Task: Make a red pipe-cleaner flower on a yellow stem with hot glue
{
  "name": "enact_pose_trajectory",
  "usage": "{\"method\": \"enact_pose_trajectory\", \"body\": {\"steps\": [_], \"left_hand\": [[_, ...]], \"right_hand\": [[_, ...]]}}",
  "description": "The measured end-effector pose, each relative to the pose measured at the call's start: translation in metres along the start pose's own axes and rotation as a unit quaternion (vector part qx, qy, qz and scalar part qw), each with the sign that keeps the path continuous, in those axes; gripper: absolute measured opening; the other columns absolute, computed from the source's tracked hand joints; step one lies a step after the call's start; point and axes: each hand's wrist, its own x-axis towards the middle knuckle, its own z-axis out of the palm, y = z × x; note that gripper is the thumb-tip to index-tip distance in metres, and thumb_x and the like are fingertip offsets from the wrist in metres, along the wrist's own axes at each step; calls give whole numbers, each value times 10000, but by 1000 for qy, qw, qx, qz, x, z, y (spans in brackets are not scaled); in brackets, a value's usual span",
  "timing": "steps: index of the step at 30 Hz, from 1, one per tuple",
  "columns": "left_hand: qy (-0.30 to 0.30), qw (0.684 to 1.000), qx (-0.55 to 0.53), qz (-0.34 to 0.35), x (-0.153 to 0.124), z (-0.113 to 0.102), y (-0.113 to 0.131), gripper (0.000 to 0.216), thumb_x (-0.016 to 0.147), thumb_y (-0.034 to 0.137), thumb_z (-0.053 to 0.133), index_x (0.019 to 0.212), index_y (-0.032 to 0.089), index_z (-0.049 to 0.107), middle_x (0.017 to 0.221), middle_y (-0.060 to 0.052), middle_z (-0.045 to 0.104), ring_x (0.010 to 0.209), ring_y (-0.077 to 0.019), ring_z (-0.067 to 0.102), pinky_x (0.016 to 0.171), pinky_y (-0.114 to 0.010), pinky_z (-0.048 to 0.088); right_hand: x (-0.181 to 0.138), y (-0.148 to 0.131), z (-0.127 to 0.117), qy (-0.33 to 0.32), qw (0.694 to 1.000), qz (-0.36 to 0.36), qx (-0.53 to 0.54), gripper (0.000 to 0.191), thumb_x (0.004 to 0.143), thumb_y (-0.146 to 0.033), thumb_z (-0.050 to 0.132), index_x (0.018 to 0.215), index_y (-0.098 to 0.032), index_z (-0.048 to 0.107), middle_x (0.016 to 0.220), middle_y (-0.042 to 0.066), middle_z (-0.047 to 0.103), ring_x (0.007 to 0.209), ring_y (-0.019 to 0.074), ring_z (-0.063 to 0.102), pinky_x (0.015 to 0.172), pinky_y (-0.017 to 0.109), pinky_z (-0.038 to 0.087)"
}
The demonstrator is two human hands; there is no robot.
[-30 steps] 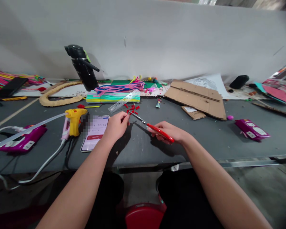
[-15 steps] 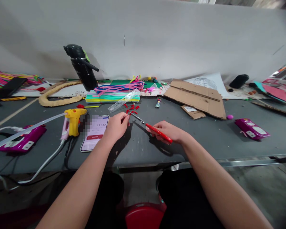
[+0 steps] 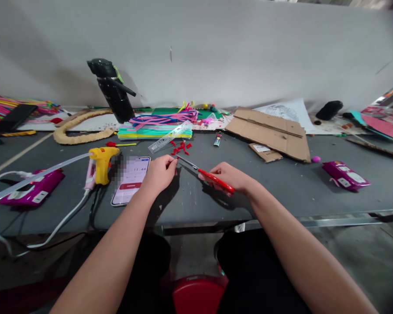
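My right hand (image 3: 227,176) is closed round the handles of red-handled scissors (image 3: 216,178). Their metal blades point away to the left and reach the fingertips of my left hand (image 3: 162,172). That hand is pinched shut over the table, with a small red piece (image 3: 177,157) showing at its fingertips; the rest of it is hidden. Just beyond the blade tips, several short fuzzy red bits (image 3: 182,146) lie scattered on the grey table. A clear ruler (image 3: 170,137) rests behind them, one end on a stack of coloured pipe cleaners (image 3: 140,132).
Left of my left hand are a phone (image 3: 131,181) and a yellow glue gun (image 3: 103,163) with cables. A black bottle (image 3: 114,93) stands behind. Cardboard (image 3: 268,133) and a lighter (image 3: 218,139) lie at the back, a purple packet (image 3: 345,175) at right.
The scissors and my right hand have shifted slightly left and up in view. My left hand stays almost in place. The phone's seconds have gone from 43 to 44.
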Motion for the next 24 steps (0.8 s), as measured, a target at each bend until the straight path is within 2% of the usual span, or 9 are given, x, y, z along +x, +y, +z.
{"method": "enact_pose_trajectory", "body": {"steps": [4,10,15,20,24], "left_hand": [[3,1000,-2,1,1,-3,-4,310,954,372,512,711,222,634,711,-13,719,685,-200,622,665,-314,375],[41,999,-12,-18,1,-8,-7,230,957,245,469,808,217,642,811,-25,748,726,-202,627,671,-305,384],[40,995,-80,-36,0,-5,-3,148,978,321,499,946,217,599,919,-38,787,668,-185,625,668,-302,413],[37,992,-116,-37,1,-1,-2,178,971,373,514,898,221,569,896,-43,790,574,-162,586,594,-288,404],[48,992,-113,-28,2,0,1,211,957,396,536,873,213,601,870,-45,785,583,-161,581,593,-285,394]], "right_hand": [[1,1,0,-8,1000,12,22,599,725,-733,747,650,-168,563,483,-40,469,334,85,426,306,216,334],[-1,2,0,-11,1000,17,24,597,749,-738,726,724,-155,599,517,-40,479,355,77,407,307,214,320],[-4,1,-1,-27,1000,5,15,578,773,-725,712,730,-161,591,544,-49,467,381,68,399,323,201,332],[-6,2,-2,-35,999,-3,20,571,786,-722,702,752,-162,596,560,-51,465,406,70,412,344,196,338],[-5,4,-3,-41,999,-13,25,571,791,-725,694,765,-162,603,573,-46,476,418,71,415,350,195,333]]}}
